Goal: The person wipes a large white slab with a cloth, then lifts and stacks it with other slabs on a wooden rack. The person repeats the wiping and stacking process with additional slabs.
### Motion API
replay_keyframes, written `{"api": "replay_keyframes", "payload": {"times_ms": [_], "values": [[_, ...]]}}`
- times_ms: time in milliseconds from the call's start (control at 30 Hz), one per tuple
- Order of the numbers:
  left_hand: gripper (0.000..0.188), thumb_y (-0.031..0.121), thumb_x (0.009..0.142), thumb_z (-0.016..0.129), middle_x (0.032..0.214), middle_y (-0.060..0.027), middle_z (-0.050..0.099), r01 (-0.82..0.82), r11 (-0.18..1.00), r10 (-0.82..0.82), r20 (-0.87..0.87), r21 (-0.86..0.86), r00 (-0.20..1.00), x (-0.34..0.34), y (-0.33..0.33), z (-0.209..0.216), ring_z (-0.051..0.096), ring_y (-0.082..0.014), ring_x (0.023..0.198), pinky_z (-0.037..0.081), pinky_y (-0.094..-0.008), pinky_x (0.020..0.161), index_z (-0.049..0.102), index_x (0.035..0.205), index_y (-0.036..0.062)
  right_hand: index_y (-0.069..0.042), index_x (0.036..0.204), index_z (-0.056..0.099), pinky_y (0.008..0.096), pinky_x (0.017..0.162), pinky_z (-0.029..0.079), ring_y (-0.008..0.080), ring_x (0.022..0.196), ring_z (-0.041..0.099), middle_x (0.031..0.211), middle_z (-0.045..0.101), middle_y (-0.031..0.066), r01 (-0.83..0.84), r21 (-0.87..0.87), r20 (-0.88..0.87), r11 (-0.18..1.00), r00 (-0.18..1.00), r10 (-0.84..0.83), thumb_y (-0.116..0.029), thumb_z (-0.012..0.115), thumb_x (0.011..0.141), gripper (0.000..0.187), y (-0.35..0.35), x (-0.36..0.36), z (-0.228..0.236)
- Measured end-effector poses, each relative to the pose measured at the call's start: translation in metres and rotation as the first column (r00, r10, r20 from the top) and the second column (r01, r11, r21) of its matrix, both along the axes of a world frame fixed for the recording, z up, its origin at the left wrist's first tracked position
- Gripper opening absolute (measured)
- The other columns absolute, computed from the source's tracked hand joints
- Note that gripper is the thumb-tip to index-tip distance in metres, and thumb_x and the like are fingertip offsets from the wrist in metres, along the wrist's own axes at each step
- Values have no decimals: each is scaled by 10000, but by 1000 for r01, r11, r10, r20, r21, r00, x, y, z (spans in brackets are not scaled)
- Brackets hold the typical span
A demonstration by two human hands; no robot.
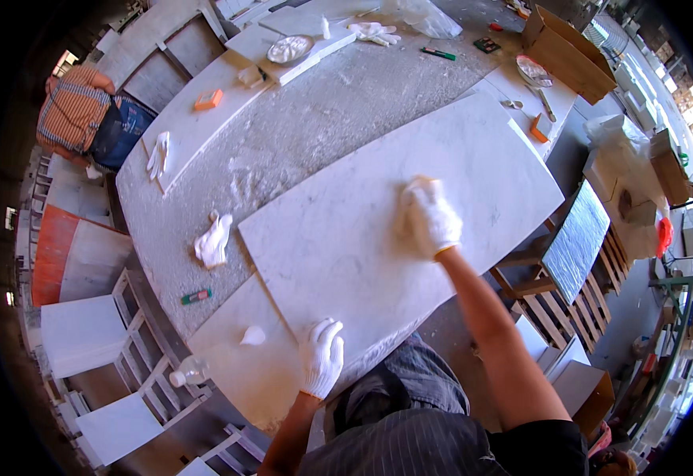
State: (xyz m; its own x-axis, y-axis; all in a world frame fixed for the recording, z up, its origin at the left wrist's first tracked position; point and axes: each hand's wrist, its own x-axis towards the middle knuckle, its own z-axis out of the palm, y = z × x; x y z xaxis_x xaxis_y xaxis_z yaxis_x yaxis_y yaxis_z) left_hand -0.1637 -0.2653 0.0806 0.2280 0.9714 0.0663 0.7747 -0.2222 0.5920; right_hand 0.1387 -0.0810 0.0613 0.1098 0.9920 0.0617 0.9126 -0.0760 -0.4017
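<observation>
One white marble slab [338, 238] lies before you over the worktable [314, 119], seemingly partway rubbed, remainder unclear, your right hand [435, 222] apparently closed on a tan pad [422, 181], left hand's [324, 357] fingers loosely apart at its edge.

Grey worktable [299, 127], broad, top streaked with pale dust; upper left, pale panelled frame [176, 59], propped at the far side; left, orange-and-white panel [51, 254]; lower left, white boards [84, 335] among pale ladder-like frames [136, 321]; right, slatted wooden pallet [545, 321] over grey floor [636, 317]; far left, small bright openings [11, 216] in dark surroundings; strong daylight along the right rim.
</observation>
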Motion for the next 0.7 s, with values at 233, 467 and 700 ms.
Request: {"api": "replay_keyframes", "payload": {"times_ms": [233, 467, 700], "values": [[425, 240, 896, 580, 1397, -175, 515, -17, 983, 103, -472, 183, 876, 39, 104, -51, 421, -396, 1337, 278, -578, 1147, 599, 1305, 126, -218, 1337, 538, 507, 851, 522, 443, 1043, 635, 1330, 556, 236, 439, -95, 192, 894, 889, -416, -321, 481, 979, 377, 19, 249, -30], [470, 272, 929, 541, 1459, -172, 480, -62, 979, 157, -529, 194, 834, 79, 183, -60, 379, -403, 1389, 228, -569, 1178, 556, 1377, 132, -224, 1331, 556, 504, 876, 519, 436, 1077, 631, 1276, 605, 229, 422, 78, 175, 903, 886, -429, -332, 460, 985, 374, 116, 333, -66], [471, 276, 952, 506, 1462, -212, 468, -60, 990, 122, -536, 131, 835, 77, 184, -55, 368, -425, 1391, 223, -569, 1177, 542, 1386, 97, -84, 1195, 570, 440, 692, 555, 326, 855, 671, 1017, 661, 156, 3, -13, 233, 1000, 973, 0, -213, 554, 900, 322, 222, 151, -67]]}}
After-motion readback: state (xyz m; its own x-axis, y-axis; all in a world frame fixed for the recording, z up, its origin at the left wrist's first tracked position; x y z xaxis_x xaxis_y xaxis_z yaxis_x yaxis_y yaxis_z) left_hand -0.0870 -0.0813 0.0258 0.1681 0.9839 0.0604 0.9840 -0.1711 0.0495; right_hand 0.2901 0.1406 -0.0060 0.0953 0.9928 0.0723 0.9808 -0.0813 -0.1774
